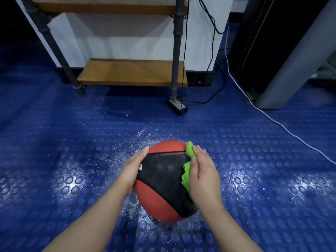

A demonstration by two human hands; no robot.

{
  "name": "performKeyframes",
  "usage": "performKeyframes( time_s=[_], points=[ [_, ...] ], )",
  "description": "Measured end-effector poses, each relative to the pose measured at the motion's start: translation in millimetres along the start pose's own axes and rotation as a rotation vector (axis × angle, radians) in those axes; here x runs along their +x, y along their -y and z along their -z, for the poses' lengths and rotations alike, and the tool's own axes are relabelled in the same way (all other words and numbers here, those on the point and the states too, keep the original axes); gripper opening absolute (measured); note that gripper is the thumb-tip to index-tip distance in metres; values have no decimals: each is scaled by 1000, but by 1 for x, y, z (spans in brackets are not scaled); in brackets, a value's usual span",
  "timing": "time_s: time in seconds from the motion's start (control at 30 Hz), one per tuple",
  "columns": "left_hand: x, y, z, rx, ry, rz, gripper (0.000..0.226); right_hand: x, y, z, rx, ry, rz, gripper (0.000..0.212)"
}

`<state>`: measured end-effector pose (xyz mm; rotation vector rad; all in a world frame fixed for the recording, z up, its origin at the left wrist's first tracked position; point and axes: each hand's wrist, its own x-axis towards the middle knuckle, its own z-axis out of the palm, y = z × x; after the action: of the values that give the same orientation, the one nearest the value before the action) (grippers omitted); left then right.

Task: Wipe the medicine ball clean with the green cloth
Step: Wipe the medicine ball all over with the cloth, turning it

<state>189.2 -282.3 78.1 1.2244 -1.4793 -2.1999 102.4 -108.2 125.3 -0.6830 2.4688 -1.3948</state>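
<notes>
**Both hands on the ball, green cloth pressed to its right side**

A round red-and-black rubber medicine ball (163, 180) sits on the blue studded rubber floor (72, 142), low in the middle of the head view, between the person's two bare forearms. A broad black panel runs across the top of the ball, with red showing at the far edge and on the near left side.

The left hand (135, 167) lies flat against the ball's left side. Its grip is wide: the fingers are straight and stretched along the curve, the fingertips reach the far red edge, and nothing is held in it.

The right hand (203, 171) lies against the ball's right side with the crumpled bright green cloth (186, 176) trapped between palm and ball. This grip is also wide, more a flat press than a clench: the fingers are nearly straight and the thumb (194, 160) lies along the cloth. Green folds stick out past the fingertips at the top and along the thumb's inner edge.

The floor around the ball glistens with fine droplets and a wet sheen.

Farther back stands a wooden shelf with dark metal pipe legs (131, 71) against a white wall (127, 39). A small black block (177, 106) lies at the foot of its right leg. Black cables (212, 51) hang down the wall just right of it, and a white cable (272, 120) trails across the floor to the right. A slanted grey post (291, 60) rises at the far right.
</notes>
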Motion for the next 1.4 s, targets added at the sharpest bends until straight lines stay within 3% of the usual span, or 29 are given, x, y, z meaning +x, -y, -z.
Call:
performKeyframes(
  time_s=[0.07, 0.1, 0.2, 0.3, 0.43, 0.5, 0.63, 0.7, 0.8, 0.93, 1.0, 1.13, 1.2, 1.3, 1.4],
  points=[
    [3, -18, -8, 217, -193, -227, 28, 12, 3, -1, -17, 12, -21, 40],
    [-2, -23, -14, 335, -240, -378, 26, 19, 4, -2, -12, 6, -24, 40],
    [-27, -17, -35, 639, -146, -741, 41, 28, 5, -3, -32, -1, 8, 39],
    [-38, 4, -43, 902, -202, -845, 50, 15, 5, -5, -126, 36, 197, 41],
    [-42, 14, -36, 913, -231, -933, 47, 18, 2, 2, -239, 200, 477, 44],
    [-44, 18, -34, 904, -235, -956, 46, 35, 11, 6, -227, 267, 410, 38],
    [-42, 14, -43, 888, -298, -890, 47, 66, 30, 4, -132, 271, 33, 34],
    [-35, 7, -46, 890, -319, -845, 50, 60, 32, -2, -203, 210, 133, 34],
    [-22, -5, -46, 879, -329, -806, 54, 20, 20, -17, -359, 162, 378, 53],
    [-14, -9, -43, 839, -325, -781, 56, 6, 6, -14, -298, 159, 432, 46],
    [-14, -7, -43, 847, -329, -799, 55, 29, 11, -7, -283, 145, 316, 41],
    [-23, 1, -51, 849, -410, -787, 53, 75, 22, 6, -167, 181, -105, 34],
    [-23, 1, -56, 868, -460, -754, 53, 71, 23, 2, -123, 147, -46, 33],
    [-20, -4, -58, 870, -469, -727, 57, 26, 18, -14, -177, 13, 258, 41],
    [-18, -8, -57, 860, -456, -723, 59, -17, 3, -26, -154, -20, 387, 48]
  ],
)
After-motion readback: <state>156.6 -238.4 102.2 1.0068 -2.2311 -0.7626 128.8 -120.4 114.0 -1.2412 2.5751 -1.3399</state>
